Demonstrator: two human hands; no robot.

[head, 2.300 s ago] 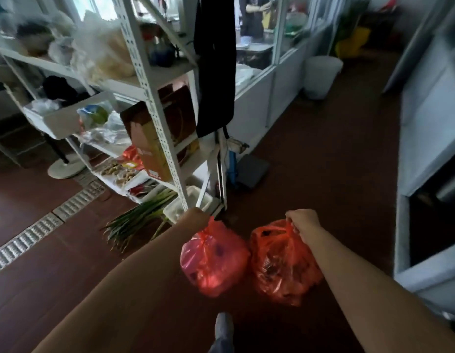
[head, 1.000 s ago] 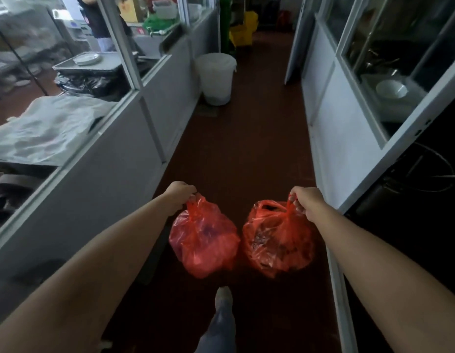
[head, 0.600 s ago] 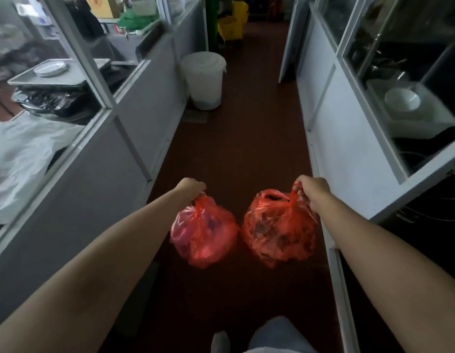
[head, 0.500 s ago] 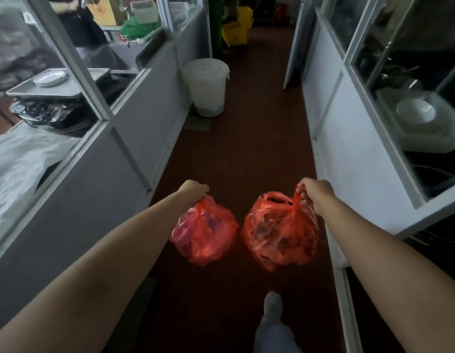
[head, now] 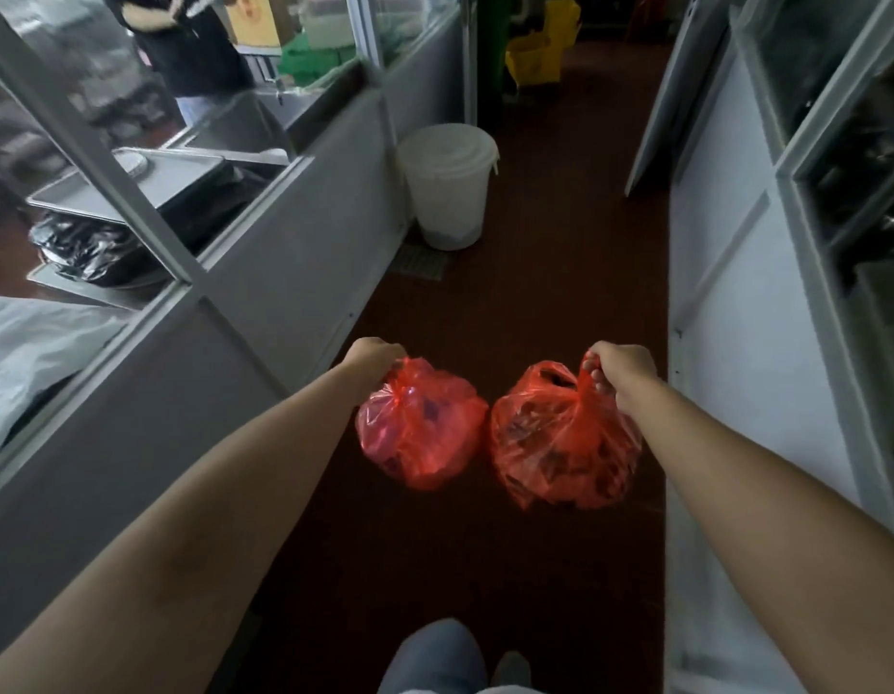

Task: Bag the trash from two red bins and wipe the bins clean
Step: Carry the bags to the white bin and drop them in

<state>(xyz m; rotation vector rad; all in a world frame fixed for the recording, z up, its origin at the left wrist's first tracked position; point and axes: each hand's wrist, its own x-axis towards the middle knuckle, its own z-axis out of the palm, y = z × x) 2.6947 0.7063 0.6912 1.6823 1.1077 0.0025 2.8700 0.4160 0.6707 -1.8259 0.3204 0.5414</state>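
The left hand [head: 373,357] is curled tight round the gathered neck of one red trash bag [head: 420,429], which hangs just below it. The right hand [head: 621,369] grips the handles of the other red bag [head: 560,443], hanging below it and touching the first above the dark floor [head: 535,303].

I count: filled red translucent plastic bags [head: 420,425] [head: 560,445], two; white lidded plastic bucket [head: 447,185], one; yellow plastic mop bucket [head: 535,60], one.

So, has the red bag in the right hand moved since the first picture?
Yes: the red bag was carried forward, and is now much nearer the white bucket.
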